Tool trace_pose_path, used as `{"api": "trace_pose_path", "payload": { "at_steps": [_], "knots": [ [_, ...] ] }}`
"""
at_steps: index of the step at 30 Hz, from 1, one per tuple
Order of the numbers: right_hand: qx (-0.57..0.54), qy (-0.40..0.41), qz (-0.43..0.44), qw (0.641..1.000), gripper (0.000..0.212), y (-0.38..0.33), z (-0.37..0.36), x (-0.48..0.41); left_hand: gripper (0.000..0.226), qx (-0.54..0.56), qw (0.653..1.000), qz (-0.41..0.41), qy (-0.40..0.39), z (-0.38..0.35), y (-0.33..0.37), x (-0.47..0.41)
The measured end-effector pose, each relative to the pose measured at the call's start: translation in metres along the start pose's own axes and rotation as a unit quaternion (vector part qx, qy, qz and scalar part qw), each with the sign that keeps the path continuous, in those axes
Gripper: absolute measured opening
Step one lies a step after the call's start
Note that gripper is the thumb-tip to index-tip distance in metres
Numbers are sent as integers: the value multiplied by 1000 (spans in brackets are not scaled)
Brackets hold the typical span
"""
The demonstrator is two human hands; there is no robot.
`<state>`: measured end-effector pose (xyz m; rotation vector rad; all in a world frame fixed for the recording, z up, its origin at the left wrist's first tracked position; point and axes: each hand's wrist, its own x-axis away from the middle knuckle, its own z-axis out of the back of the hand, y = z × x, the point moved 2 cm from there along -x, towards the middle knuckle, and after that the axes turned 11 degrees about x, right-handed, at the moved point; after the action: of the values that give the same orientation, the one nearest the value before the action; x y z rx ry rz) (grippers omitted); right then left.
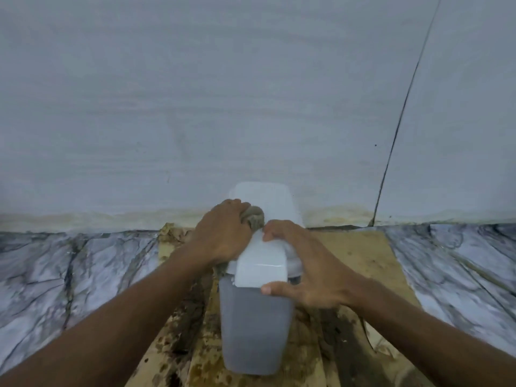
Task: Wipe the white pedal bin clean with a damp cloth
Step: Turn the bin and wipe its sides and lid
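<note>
The white pedal bin (255, 317) stands on a stained wooden board, its lid (265, 196) towards the wall. My left hand (223, 233) grips a bunched grey-brown cloth (254, 216) and presses it on the lid's left side. My right hand (312, 272) holds the bin's top from the right, thumb on the front edge and fingers over the lid. Part of the cloth is hidden under my left hand.
The stained wooden board (360, 263) lies on a marbled grey floor (69, 275). A pale wall (223, 107) rises just behind the bin, with a dark vertical seam (396, 129) at the right and yellowish staining along its base.
</note>
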<state>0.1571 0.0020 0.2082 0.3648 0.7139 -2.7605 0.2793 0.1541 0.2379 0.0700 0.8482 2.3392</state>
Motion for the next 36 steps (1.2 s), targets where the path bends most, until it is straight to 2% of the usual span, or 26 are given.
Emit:
{"api": "trace_pose_path", "payload": {
  "at_steps": [2, 4, 6, 8, 11, 14, 16, 23, 26, 30, 33, 36],
  "knots": [
    [6, -41, 8, 999, 67, -7, 2, 14, 31, -31, 999, -43, -3, -10, -3, 20],
    [-3, -49, 2, 999, 54, -7, -1, 24, 31, -56, 994, -89, -11, -19, -9, 37],
    [-13, -18, -36, 999, 34, -4, 1, 17, 31, -57, 993, -102, -10, -21, -17, 44],
    [-23, 14, -89, 996, 27, 5, 8, -3, 38, -40, 996, -85, -6, -21, -21, 47],
    [41, -51, -124, 990, 45, 16, 18, -37, 38, -29, 996, -81, 24, -23, -8, 55],
    [88, -112, -93, 985, 52, 28, 16, -60, 39, -39, 995, -74, 56, -30, 5, 65],
    [101, -123, -68, 985, 53, 33, 10, -73, 43, -52, 994, -77, 57, -31, 8, 69],
    [99, -136, -63, 984, 52, 55, -11, -91, 57, -35, 998, -32, 47, -32, 14, 80],
    [107, -125, -59, 985, 49, 57, -15, -89, 58, -91, 993, -71, -12, -41, 42, 87],
    [101, -123, -62, 985, 48, 58, -13, -87, 64, -112, 983, -113, -94, -53, 66, 93],
    [107, -124, -66, 984, 49, 56, -12, -83, 62, -139, 975, -153, -82, -55, 60, 102],
    [132, -126, -79, 980, 51, 48, -11, -78, 57, -205, 953, -214, -65, -62, 49, 120]
  ]
}}
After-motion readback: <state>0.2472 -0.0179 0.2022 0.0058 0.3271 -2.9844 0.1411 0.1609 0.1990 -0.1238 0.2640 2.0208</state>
